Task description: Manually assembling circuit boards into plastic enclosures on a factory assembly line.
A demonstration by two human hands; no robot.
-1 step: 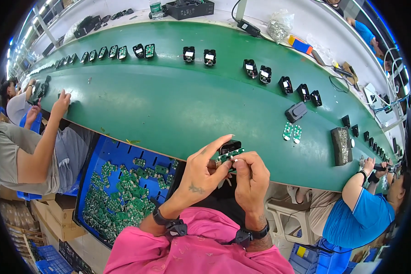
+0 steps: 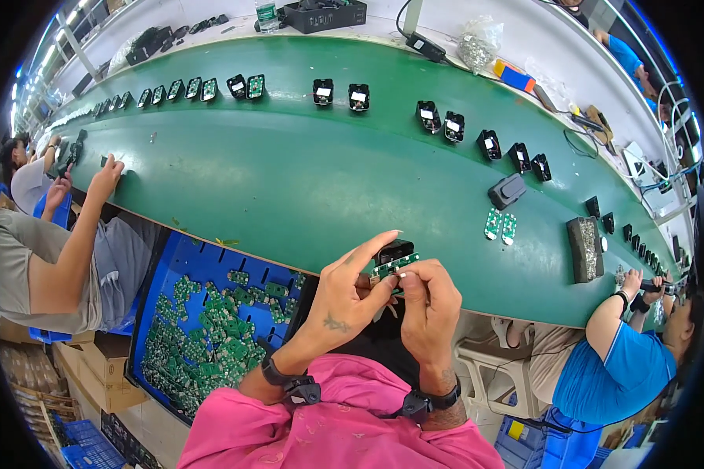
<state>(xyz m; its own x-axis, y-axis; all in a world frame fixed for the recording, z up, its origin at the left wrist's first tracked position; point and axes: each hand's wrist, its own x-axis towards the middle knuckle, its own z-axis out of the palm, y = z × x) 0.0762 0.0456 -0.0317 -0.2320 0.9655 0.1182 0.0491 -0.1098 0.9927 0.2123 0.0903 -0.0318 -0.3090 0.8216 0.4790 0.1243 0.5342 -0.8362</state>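
Observation:
At the bench's near edge, my left hand (image 2: 343, 301) is closed around a small black plastic housing (image 2: 394, 249), its thumb near a green circuit board (image 2: 389, 266). The board is tilted in front of the housing. My right hand (image 2: 432, 301) pinches at the board's right end with thumb and index finger. A small white bit shows at those fingertips, too small to name. The fingers hide the board's lower side. Two loose circuit boards (image 2: 501, 226) lie on the bench to the right, below a closed black housing (image 2: 508, 191).
A row of black housings (image 2: 359, 98) runs along the green bench (image 2: 305, 172). Left of my lap, a blue bin (image 2: 152, 344) holds many circuit boards. A long box of small metal parts (image 2: 585, 250) stands at right. Co-workers sit on both sides, near a white stool (image 2: 497, 359).

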